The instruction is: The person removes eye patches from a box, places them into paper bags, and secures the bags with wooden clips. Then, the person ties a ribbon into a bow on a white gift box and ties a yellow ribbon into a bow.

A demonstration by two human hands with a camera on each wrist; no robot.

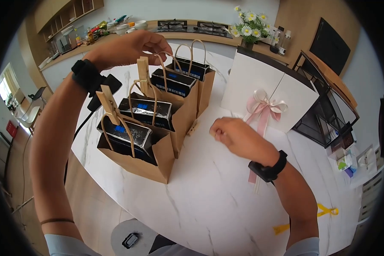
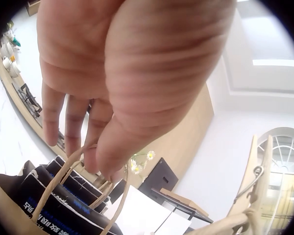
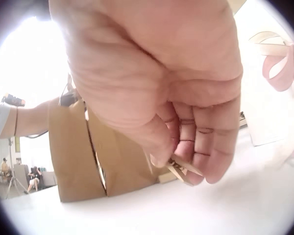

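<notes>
My left hand pinches the twisted paper handle of the third brown paper bag in a row. Inside that bag stands a black box with blue and white lettering. My right hand hovers over the table to the right of the bags. Between its thumb and fingertips it holds a wooden clothespin. Another clothespin lies on the table beside the bags. The two nearest bags have clothespins standing on their handles, one on the front bag and one on the second.
A white box with a pink and white ribbon bow stands at the right, flowers behind it. Beyond is a black rack. A yellow strip lies near my right forearm on the marble-patterned table.
</notes>
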